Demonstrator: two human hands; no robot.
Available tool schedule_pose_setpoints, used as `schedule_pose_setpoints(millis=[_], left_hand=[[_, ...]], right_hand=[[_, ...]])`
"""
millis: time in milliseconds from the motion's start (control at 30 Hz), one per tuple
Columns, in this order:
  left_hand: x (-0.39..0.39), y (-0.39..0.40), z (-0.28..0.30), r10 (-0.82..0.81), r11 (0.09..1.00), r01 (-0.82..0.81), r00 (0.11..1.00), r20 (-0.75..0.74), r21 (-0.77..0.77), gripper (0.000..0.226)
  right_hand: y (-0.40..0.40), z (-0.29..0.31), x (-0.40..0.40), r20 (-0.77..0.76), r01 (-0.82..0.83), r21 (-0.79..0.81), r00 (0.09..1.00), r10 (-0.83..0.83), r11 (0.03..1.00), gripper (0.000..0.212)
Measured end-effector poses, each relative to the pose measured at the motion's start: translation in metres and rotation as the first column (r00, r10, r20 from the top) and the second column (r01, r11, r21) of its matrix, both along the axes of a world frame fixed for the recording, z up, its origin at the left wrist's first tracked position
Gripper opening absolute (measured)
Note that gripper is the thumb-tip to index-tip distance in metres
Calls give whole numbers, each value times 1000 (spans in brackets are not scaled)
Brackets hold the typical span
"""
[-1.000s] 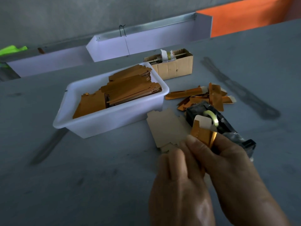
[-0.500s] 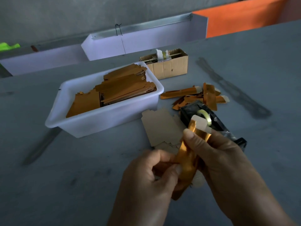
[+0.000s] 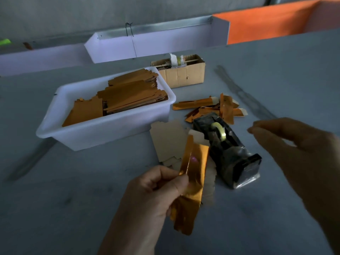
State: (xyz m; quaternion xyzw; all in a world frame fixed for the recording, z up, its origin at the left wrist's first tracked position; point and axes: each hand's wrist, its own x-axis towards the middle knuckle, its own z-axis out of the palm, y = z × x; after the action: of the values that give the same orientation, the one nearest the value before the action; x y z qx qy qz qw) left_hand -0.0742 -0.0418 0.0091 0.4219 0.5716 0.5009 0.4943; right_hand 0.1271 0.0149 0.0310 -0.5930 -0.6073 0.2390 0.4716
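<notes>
My left hand (image 3: 150, 196) pinches a folded gold-foil card piece (image 3: 193, 173) between thumb and fingers and holds it upright above the grey table. Off to the right, my right hand (image 3: 298, 150) hovers clear of the piece, its fingers loosely curled with nothing visible in them. A black tape dispenser (image 3: 228, 155) with a yellowish tape roll sits on the table between the two hands, just behind the gold piece. Plain brown card blanks (image 3: 167, 140) lie flat to its left.
A white plastic tub (image 3: 103, 133) at the left middle holds stacks of flat gold card (image 3: 128, 94). Several folded gold pieces (image 3: 211, 107) lie behind the dispenser. A small cardboard box (image 3: 184, 74) stands farther back, with a white trough (image 3: 156, 45) and an orange panel (image 3: 266, 24) beyond.
My right hand has let go of the gold piece and swung away to the right. My left hand keeps holding the piece, which now stands more upright.
</notes>
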Motion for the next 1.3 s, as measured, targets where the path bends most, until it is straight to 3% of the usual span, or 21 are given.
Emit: schedule_pose_setpoints(millis=[133,200,333,533,700,833,1000,1100,1200,1300], left_hand=[[15,4,0,22,999,-19,998,65,-51,22],[21,7,0,56,996,-42,984,169,-81,16],[28,10,-1,85,994,-60,957,276,-96,12],[47,10,-4,81,995,-64,958,273,-71,16],[70,10,-6,73,996,-50,923,378,-69,8],[82,13,-15,63,994,-25,933,353,-109,13],[85,15,-14,88,993,-54,928,362,-104,15],[85,14,-15,81,994,-52,936,342,-95,16],[83,12,-14,50,995,-19,938,343,-93,13],[80,12,-14,13,996,16,941,339,-83,13]], right_hand=[[17,-23,20,-95,-141,-365,989,113,920,15],[18,-29,17,-128,-203,-433,978,163,879,8],[19,-31,16,-141,-242,-422,969,200,873,6],[18,-30,14,-231,-256,-412,958,172,874,9],[14,-32,12,-307,-264,-380,940,148,887,11],[10,-30,5,-407,-313,-339,899,162,887,17],[8,-35,9,-611,-383,-290,779,139,877,25],[-1,-40,13,-534,-307,-277,837,119,911,25],[-8,-40,15,-331,-156,-281,942,57,947,6],[-9,-39,18,-374,-154,-247,926,53,957,9]])
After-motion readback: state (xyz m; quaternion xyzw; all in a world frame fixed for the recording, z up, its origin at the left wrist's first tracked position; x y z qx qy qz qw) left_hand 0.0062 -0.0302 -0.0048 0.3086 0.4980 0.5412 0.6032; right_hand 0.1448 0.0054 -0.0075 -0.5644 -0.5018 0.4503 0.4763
